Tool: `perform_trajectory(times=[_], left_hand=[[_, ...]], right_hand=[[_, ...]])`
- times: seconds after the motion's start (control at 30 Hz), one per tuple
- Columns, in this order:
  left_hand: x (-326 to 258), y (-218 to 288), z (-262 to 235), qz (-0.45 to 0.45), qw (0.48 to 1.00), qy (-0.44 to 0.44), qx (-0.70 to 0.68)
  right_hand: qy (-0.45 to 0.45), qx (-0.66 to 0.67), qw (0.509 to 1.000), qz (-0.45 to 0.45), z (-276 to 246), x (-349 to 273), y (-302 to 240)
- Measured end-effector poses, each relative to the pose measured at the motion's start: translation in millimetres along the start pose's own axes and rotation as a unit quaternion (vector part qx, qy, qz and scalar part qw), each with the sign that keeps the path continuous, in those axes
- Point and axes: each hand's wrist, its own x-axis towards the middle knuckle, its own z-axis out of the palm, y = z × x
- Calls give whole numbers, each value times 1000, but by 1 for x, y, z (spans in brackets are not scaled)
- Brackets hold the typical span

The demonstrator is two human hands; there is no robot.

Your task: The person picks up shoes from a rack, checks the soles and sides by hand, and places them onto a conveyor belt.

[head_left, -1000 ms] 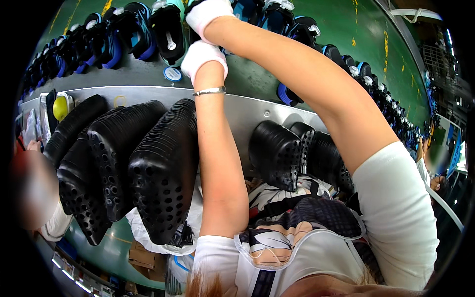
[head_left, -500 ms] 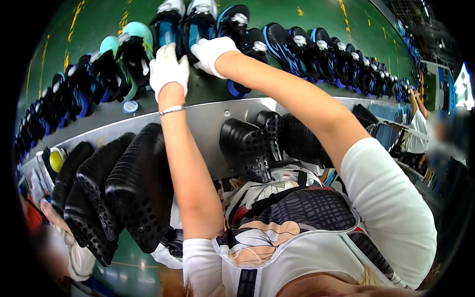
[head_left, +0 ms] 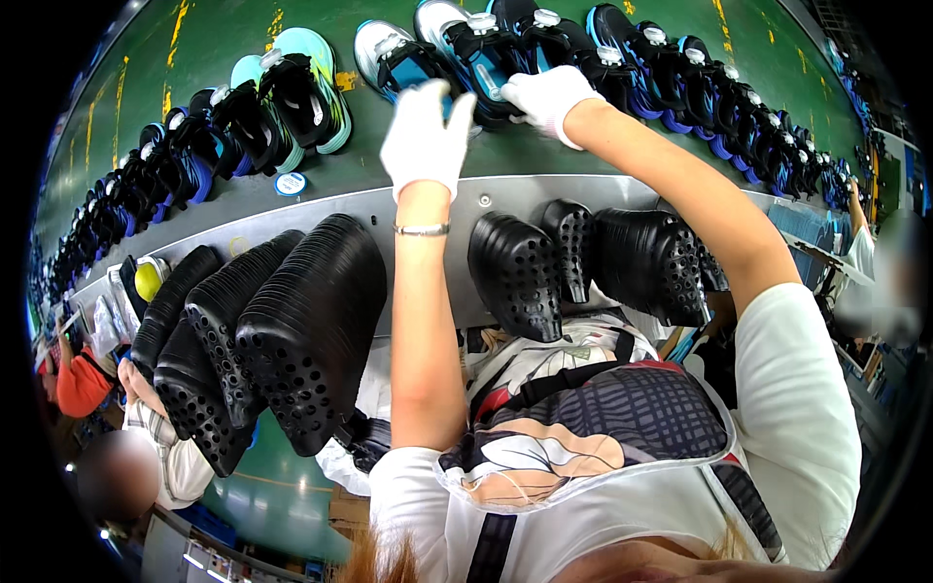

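Two white, black and blue sports shoes stand side by side on the green surface ahead of me, toes pointing away. My left hand (head_left: 426,141), in a white glove and slightly blurred, is at the heel of the left shoe (head_left: 384,47). Its fingers are spread and the thumb stands apart; nothing shows in it. My right hand (head_left: 552,100), gloved too, has its bent fingers at the heel collar of the right shoe (head_left: 494,70). The fingertips are partly hidden there. Both shoes carry a white dial at the tongue.
Left of this pair stand mint-green shoes (head_left: 321,92); long rows of black-and-blue shoes (head_left: 637,58) curve away on both sides. Black perforated shoe lasts (head_left: 306,330) hang along the metal ledge (head_left: 428,199) near me, with more lasts (head_left: 515,277) on the right. A co-worker (head_left: 146,457) is at lower left.
The white-and-blue pair has shifted right, away from the mint-green shoes, and now sits at a slant. Both hands have moved right; the left hand's fingers have spread.
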Motion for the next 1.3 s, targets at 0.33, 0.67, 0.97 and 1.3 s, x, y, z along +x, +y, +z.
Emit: perform_trajectory(times=[0.33, 0.67, 0.97, 1.3], left_hand=[[83, -69, -11, -43, 995, 78, -50], [78, -47, -24, -125, 957, -17, -261], [84, -72, -26, -188, 967, 26, -172], [-85, -54, -27, -197, 945, 101, -242]], right_hand=[[51, -9, 998, -25, 1, 4, -20], [25, 1, 1000, -9, -3, 11, -29], [195, 107, 972, -71, -16, -60, -49], [60, 235, 959, -145, 6, -207, -113]])
